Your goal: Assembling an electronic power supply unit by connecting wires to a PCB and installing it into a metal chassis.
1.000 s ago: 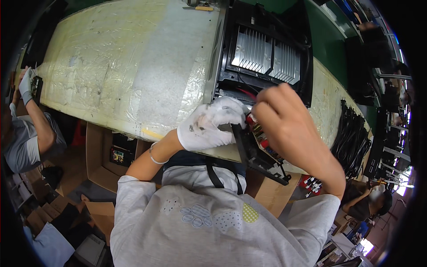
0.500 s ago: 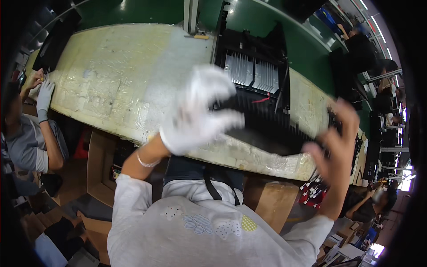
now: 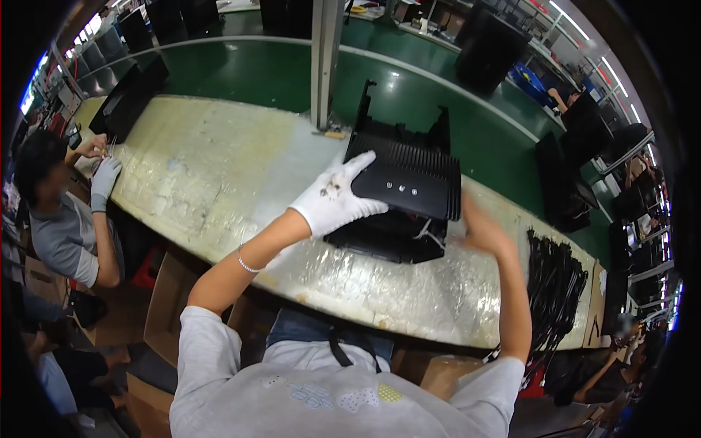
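A black ribbed cover (image 3: 405, 182) with several small white marks on its smooth part lies over a black plastic housing (image 3: 398, 237) on the table. My left hand (image 3: 332, 196), in a stained white glove, grips the cover's left edge, with its thumb and a finger spread along the top. My bare right hand (image 3: 483, 225) is at the right side of the cover and housing, smeared by motion. Whether it touches them I cannot tell. A light-coloured wire (image 3: 432, 235) shows at the housing's near right part.
The table (image 3: 212, 168) has a shiny plastic covering. Black cables (image 3: 556, 292) lie bundled at its right end. A yellow-handled tool (image 3: 330, 134) lies by a metal post (image 3: 323, 73). At the left, a co-worker (image 3: 69, 219) handles something small. Cardboard boxes (image 3: 171, 299) stand below.
The ribbed cover has moved away from me and now hides the metal fins seen in the housing before. My left hand has come onto its left edge; my right hand has moved in beside it.
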Motion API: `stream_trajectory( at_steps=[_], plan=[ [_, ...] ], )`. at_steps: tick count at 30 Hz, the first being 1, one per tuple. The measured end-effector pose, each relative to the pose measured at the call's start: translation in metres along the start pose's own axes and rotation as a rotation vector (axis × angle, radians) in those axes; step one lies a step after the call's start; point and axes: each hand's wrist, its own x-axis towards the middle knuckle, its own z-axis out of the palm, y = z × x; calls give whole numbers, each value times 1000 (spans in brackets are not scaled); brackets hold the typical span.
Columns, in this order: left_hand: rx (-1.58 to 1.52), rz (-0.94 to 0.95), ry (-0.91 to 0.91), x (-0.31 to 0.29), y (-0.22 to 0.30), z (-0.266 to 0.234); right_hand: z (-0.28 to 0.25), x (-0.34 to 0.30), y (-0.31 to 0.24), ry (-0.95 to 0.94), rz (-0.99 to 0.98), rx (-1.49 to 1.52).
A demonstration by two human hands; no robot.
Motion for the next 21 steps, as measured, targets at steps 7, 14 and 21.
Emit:
stream_trajectory(
  at_steps=[7, 14, 21],
  plan=[
    [142, 62, -55, 104, 12, 41, -1, -16, -1, 89, 87, 553],
    [-40, 134, 20, 281, 0, 73, 5, 78, 132, 322, 433, 559],
    [81, 104, 306, 265, 1, 99, 22, 106, 97, 946, 500, -156]
  ],
)
